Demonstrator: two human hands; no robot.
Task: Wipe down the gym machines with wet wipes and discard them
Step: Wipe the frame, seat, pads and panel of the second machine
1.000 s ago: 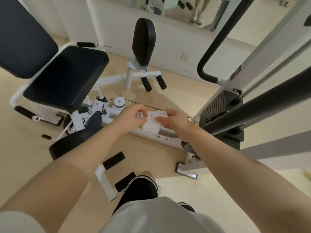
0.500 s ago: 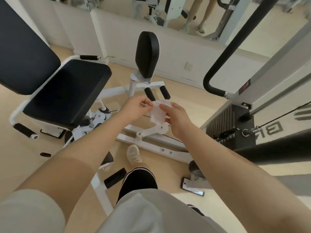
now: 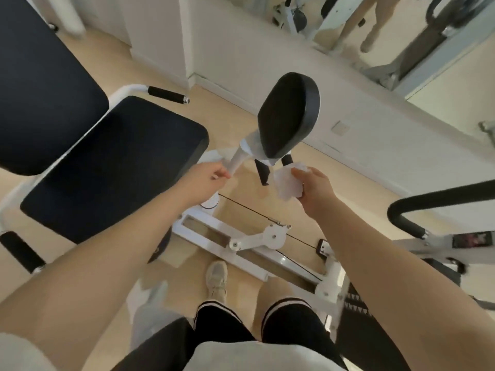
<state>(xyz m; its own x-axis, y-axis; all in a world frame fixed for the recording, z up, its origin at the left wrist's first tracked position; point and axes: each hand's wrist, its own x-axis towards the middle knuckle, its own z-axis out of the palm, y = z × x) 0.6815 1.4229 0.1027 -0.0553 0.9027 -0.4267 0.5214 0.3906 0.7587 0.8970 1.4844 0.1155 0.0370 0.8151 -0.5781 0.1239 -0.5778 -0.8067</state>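
- While held out over the white machine frame [image 3: 242, 238], right hand [image 3: 314, 192] gripping a crumpled white wet wipe [image 3: 288, 184], fingers curled round its upper edge, thumb side on top.
- Wipe hanging in the air just right of the black foot pegs [image 3: 263, 171], below the oval black pad [image 3: 290, 115]; not touching the pad as far as can be told.
- Left hand [image 3: 206, 180] raised beside the white post [image 3: 238, 160] under that pad, fingers loosely curled, fingertips close to or touching the post; whether anything is pinched there cannot be told.
- Wide dark seat cushion [image 3: 115, 167] to the left, dark backrest [image 3: 40, 76] above it, white tube with a black grip [image 3: 167, 95] along its far edge.
- Thin black cable [image 3: 249, 210] running across the frame beneath both forearms.
- Curved black handle [image 3: 417, 210] at the right edge, weight stack [image 3: 356, 303] low on the right.
- Pale sneaker [image 3: 217, 279] planted on the wood floor [image 3: 235, 105] beside the frame; black shorts with a white band at the bottom of the view.
- Mirror [image 3: 388, 28] along the far wall, legs and other machines reflected in it.
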